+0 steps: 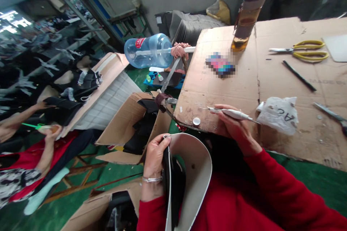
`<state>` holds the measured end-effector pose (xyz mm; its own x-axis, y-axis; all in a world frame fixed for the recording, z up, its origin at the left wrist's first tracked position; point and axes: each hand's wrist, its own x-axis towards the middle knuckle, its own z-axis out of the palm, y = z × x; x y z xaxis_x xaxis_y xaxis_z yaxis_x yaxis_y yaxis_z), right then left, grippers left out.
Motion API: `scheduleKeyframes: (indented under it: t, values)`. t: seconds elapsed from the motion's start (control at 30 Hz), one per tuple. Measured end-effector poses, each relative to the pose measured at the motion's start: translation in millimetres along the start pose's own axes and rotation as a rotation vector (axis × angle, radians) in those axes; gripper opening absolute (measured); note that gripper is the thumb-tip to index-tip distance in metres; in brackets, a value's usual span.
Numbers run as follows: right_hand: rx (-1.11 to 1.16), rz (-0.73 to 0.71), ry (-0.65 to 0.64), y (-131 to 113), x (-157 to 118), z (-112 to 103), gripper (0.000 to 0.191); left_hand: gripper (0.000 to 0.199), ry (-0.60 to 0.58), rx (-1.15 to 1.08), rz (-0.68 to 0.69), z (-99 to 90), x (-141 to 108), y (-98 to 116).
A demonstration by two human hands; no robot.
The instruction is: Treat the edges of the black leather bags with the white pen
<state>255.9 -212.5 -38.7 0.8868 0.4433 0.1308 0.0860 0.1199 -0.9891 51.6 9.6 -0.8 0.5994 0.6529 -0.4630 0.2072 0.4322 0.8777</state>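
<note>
My left hand (155,155) pinches the top edge of a curved, light grey panel (199,166) between thumb and fingers. Black material (177,184) shows inside the panel's bend, and a small hole or stud sits on its grey face. Over the cardboard-covered table, my right hand (238,128) is closed on a slim white pen-like tool (234,114) with a thin tip at each end. The tool's left tip points toward a small white round cap (196,121) on the table edge. To the right of that hand lies a crumpled plastic bag (280,115) marked with letters.
On the table (222,94) are a phone-like blurred item (220,64), a drink bottle (249,18), yellow-handled scissors (306,50), a black strip (299,75) and another cutting tool (330,113). Cardboard boxes (121,119) stand left. A co-worker's hand (51,133) shows at far left.
</note>
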Motion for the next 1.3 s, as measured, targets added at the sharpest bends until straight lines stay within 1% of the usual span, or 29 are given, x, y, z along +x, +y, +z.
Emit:
scheduleKeyframes:
  t: [0.03, 0.1, 0.2, 0.27, 0.3, 0.37, 0.43, 0.47, 0.53, 0.63, 0.73, 0.8, 0.83, 0.87, 0.9, 0.93, 0.97, 1.0, 1.03, 1.07, 1.17, 1.23, 1.3]
  values:
    - [0.021, -0.011, 0.001, 1.4, -0.3, 0.2, 0.034, 0.047, 0.073, -0.033, 0.026, -9.0, -2.8, 9.0]
    - [0.049, -0.041, 0.012, 3.4, -1.5, 1.3, 0.036, 0.049, 0.226, -0.08, 0.099, -33.3, -12.0, 30.9]
    - [0.086, -0.083, 0.052, 2.2, -4.1, 4.9, 0.037, 0.04, 0.435, -0.088, 0.276, -81.3, -36.4, 62.5]
    - [0.112, -0.103, 0.088, -0.8, -5.4, 7.9, 0.036, 0.036, 0.58, -0.085, 0.422, -113.5, -57.4, 73.8]
    - [0.133, -0.115, 0.103, -2.5, -5.6, 9.2, 0.035, 0.035, 0.653, -0.079, 0.502, -127.6, -67.8, 75.2]
    - [0.175, -0.136, 0.115, -4.9, -5.0, 10.8, 0.035, 0.033, 0.79, -0.089, 0.666, -150.4, -85.6, 69.3]
    - [0.197, -0.151, 0.114, -5.1, -3.4, 11.3, 0.032, 0.029, 0.886, -0.128, 0.791, -165.9, -96.9, 55.2]
    - [0.187, -0.15, 0.111, -4.5, -2.4, 11.2, 0.03, 0.027, 0.92, -0.153, 0.829, -171.5, -100.0, 46.8]
    - [0.148, -0.145, 0.116, -3.2, -0.8, 10.7, 0.025, 0.025, 0.97, -0.183, 0.86, -179.5, -102.1, 30.4]
    - [0.095, -0.171, 0.148, -7.7, -1.8, 10.7, 0.021, 0.025, 1.035, -0.205, 0.847, -186.9, -100.5, 13.2]
    - [-0.003, -0.283, 0.181, -27.0, -11.6, 17.0, 0.014, 0.026, 1.063, -0.236, 0.824, -191.3, -97.6, 6.2]
    - [-0.071, -0.366, 0.135, -44.2, -24.7, 28.9, 0.014, 0.026, 1.061, -0.274, 0.826, -193.2, -95.1, 3.9]
    - [-0.097, -0.387, 0.061, -51.6, -32.8, 37.9, 0.016, 0.026, 1.062, -0.296, 0.83, -194.1, -93.6, 2.6]
    - [-0.11, -0.368, -0.043, -57.0, -41.5, 49.0, 0.016, 0.025, 1.068, -0.319, 0.834, -195.1, -92.0, 0.9]
    - [-0.13, -0.339, -0.185, -59.7, -50.4, 61.8, 0.015, 0.025, 1.076, -0.337, 0.837, -196.1, -90.3, -1.0]
    - [-0.174, -0.342, -0.338, -59.4, -59.1, 76.0, 0.015, 0.024, 1.083, -0.351, 0.839, -197.2, -88.7, -3.2]
    - [-0.235, -0.355, -0.476, -56.3, -67.1, 90.8, 0.02, 0.023, 1.089, -0.359, 0.838, -198.4, -87.4, -5.5]
    - [-0.275, -0.393, -0.573, -50.7, -74.3, 105.6, 0.029, 0.023, 1.091, -0.366, 0.832, -199.5, -86.4, -7.7]
    - [-0.315, -0.441, -0.636, -43.4, -80.4, 119.6, 0.034, 0.022, 1.088, -0.372, 0.822, -200.7, -85.8, -9.6]
    - [-0.372, -0.493, -0.681, -35.2, -85.3, 132.5, 0.035, 0.022, 1.084, -0.376, 0.816, -201.7, -85.5, -11.2]
    - [-0.578, -0.606, -0.743, -13.5, -94.8, 161.8, 0.037, 0.021, 1.086, -0.376, 0.831, -203.5, -85.9, -14.2]
    - [-0.684, -0.626, -0.772, -5.8, -98.6, 175.1, 0.038, 0.02, 1.103, -0.387, 0.854, -203.4, -86.7, -15.1]
    - [-0.746, -0.621, -0.803, -3.2, -102.6, 185.4, 0.037, 0.02, 1.133, -0.412, 0.857, -202.2, -88.0, -15.9]
